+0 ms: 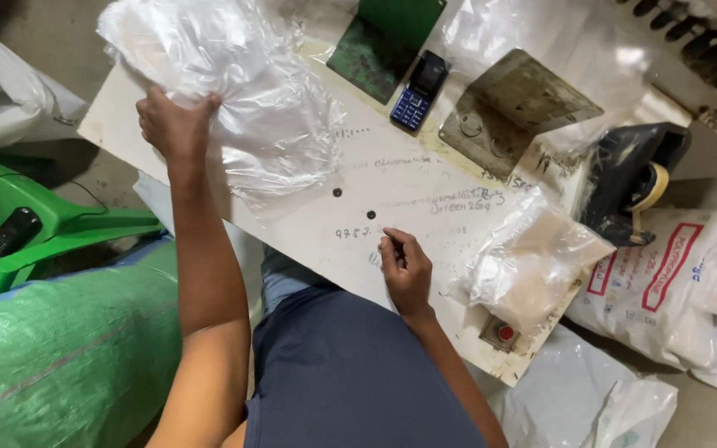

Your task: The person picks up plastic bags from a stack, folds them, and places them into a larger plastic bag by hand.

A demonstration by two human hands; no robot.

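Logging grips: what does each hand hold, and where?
Left hand grips the clear plastic bag at its bunched edge; right hand rests on the white board, holding unclear.

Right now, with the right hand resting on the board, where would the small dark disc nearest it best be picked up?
Pinch the small dark disc by its edges from above with the right hand. It appears to lie flat on the white board, apart from the second disc, with bare surface around it.

We view from one head-worn camera, looking steeply down at close range onto the white board (425,178), over both forearms and the lap.
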